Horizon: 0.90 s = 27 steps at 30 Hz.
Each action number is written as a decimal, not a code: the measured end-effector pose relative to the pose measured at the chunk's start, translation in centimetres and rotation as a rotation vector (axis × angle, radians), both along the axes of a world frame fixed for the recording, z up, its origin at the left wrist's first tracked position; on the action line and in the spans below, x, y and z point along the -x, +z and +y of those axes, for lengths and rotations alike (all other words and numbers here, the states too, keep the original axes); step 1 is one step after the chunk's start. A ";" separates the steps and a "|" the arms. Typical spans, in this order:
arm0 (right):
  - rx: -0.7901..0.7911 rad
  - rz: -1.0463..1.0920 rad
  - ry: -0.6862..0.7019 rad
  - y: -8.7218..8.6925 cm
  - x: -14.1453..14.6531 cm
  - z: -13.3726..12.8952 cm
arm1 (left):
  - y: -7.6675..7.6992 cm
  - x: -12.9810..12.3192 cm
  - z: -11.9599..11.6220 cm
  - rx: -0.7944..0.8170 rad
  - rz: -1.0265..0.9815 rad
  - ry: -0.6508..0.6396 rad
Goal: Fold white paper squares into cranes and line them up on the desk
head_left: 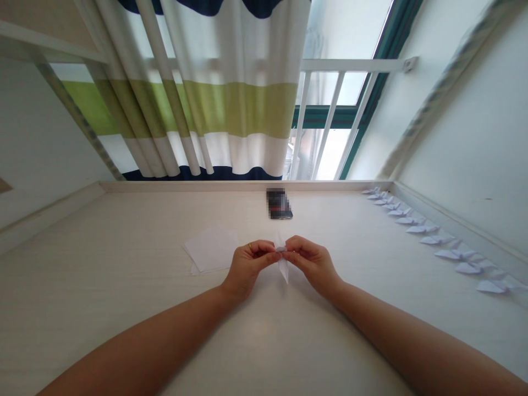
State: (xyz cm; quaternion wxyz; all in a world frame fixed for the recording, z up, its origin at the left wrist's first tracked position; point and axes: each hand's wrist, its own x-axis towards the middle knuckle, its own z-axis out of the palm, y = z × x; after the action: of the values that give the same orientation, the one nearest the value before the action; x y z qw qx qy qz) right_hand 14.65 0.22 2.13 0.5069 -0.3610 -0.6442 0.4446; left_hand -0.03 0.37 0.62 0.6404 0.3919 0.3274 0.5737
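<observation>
1. Workpiece: small folded white paper piece (284, 270), above the pale wood-grain surface (124, 319), near the centre, directly between both hands. One narrow pointed end towards the wearer, another part directed away, towards the dark phone-like object.
2. Left hand (246, 268): closed in a pinch, thumb and forefinger nearly together, on the left side of the folded piece at its middle. Gold-coloured ring (249, 247) on one finger.
3. Right hand (317, 265): likewise closed in a pinch, on the right side of the same middle portion. Fingertips of both hands very close together; exact contact between them not distinguishable.
4. Left of the left hand: loose white paper sheets (212, 250), flat and overlapping, corners slightly out of line.
5. Beyond the hands, near the back edge: dark rectangular phone-like object (279, 203), blurred by pixelation.
6. Along the right side: diagonal row of folded white paper figures (454, 254) with pointed ends, from the far right corner towards the near right.
7. Behind the back edge: white, green and navy banded fabric curtain (243, 104); to its right, white railing (352, 65) in front of a dark-green-framed window (348, 116).
</observation>
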 end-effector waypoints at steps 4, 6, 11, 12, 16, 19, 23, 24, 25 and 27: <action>0.009 0.040 0.008 -0.1 0.1 -0.3 | 0.1 0.0 0.0 -0.010 0.041 0.013; 0.010 0.025 0.017 -0.1 0.1 -0.3 | 0.1 0.0 -0.1 -0.021 0.060 0.017; -0.043 -0.090 0.011 0.1 0.1 -0.2 | 0.1 -0.1 -0.1 -0.051 0.043 0.006; -0.060 -0.116 -0.005 0.1 0.2 -0.2 | 0.1 0.0 -0.1 -0.048 0.050 -0.001; -0.099 -0.194 -0.073 -0.1 0.3 -0.5 | 0.1 0.1 0.0 -0.036 0.111 -0.005; -0.071 -0.213 -0.061 -0.1 0.2 -0.6 | 0.1 0.2 0.0 -0.042 0.126 -0.003; -0.006 -0.187 -0.005 0.0 0.1 -0.6 | 0.0 0.2 -0.1 -0.073 0.112 -0.007; 0.005 -0.174 -0.003 0.0 0.1 -0.6 | 0.0 0.2 -0.1 -0.079 0.113 -0.004; 0.014 -0.156 -0.007 -0.1 0.2 -0.6 | 0.0 0.2 -0.1 -0.082 0.116 0.002; 0.026 -0.109 -0.013 -0.3 0.3 -0.6 | 0.0 0.2 0.0 -0.083 0.128 0.015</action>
State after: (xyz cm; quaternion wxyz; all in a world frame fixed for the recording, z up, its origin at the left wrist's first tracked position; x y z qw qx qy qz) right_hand 14.30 -0.43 1.87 0.4693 -0.3951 -0.6627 0.4295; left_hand -0.20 0.36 0.58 0.5971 0.4514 0.3468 0.5652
